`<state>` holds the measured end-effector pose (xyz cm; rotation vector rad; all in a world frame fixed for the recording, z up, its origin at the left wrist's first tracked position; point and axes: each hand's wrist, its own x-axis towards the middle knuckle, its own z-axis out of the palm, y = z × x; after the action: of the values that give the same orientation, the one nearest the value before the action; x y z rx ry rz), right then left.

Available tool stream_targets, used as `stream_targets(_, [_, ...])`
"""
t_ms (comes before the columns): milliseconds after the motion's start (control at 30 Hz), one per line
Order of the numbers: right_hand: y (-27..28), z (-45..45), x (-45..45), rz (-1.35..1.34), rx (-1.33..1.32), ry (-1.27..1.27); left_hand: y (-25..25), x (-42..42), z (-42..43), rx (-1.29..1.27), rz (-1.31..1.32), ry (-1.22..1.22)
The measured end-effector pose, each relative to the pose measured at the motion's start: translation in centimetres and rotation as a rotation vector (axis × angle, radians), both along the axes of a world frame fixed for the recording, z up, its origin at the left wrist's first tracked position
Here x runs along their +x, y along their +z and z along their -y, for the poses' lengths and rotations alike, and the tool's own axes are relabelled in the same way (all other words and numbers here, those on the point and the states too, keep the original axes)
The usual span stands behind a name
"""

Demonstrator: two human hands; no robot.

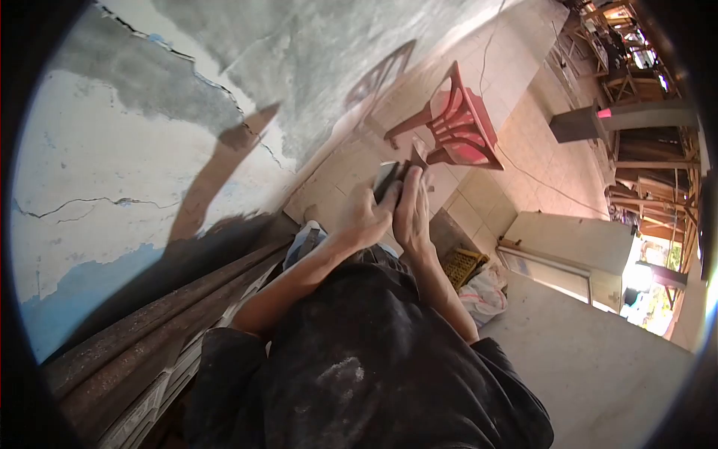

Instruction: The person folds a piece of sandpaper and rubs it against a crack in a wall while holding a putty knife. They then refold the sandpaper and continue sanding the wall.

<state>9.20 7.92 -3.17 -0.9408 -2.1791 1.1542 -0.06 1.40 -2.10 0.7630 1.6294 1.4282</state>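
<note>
Both my hands are close together in front of my body, in the middle of the view. My left hand (365, 218) is closed around a thin, dark flat piece (386, 178) with a pale edge. My right hand (410, 213) presses in from the other side, its fingers straight and together. Beyond the right fingertips a thin brownish piece (419, 152) sticks out; whether it belongs to the dark piece I cannot tell. Past the hands, a red plastic stool (465, 123) stands on the tiled floor.
A cracked wall (127, 135) with grey, white and blue patches rises on the left. Long brown poles (157, 322) lie along its base. To the right are a yellow crate (462, 268), a white sack (485, 293) and a pale partition (598, 352). A thin cable (550, 182) crosses the floor.
</note>
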Motion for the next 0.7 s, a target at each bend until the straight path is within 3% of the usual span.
stream_targets(100, [0.0, 1.6, 0.6, 0.036, -0.022, 0.076, -1.7, -0.2, 0.0, -0.052, 0.058, 0.036])
stream_targets(200, [-0.2, 0.7, 1.4, 0.031, -0.059, 0.090, -1.4, 1.1, 0.4, 0.128, 0.046, 0.047])
stream_targets(300, [-0.1, 0.4, 1.1, -0.010, -0.071, 0.074, -1.6, 0.6, 0.5, -0.020, 0.008, 0.010])
stream_targets(333, [-0.2, 1.5, 1.1, -0.002, -0.025, 0.099, -2.2, 0.5, -0.1, 0.091, 0.075, 0.095])
stream_targets(467, [-0.1, 1.5, 1.6, 0.041, 0.078, 0.135, -1.4, 0.4, 0.4, -0.027, 0.089, 0.016])
stream_targets(567, [-0.5, 1.6, 1.4, 0.038, 0.085, 0.153, -2.4, 0.7, -0.7, 0.167, 0.162, 0.151])
stream_targets(700, [-0.4, -0.2, 1.8, 0.029, 0.136, 0.120, -2.0, 1.5, -0.5, 0.172, 0.201, 0.141])
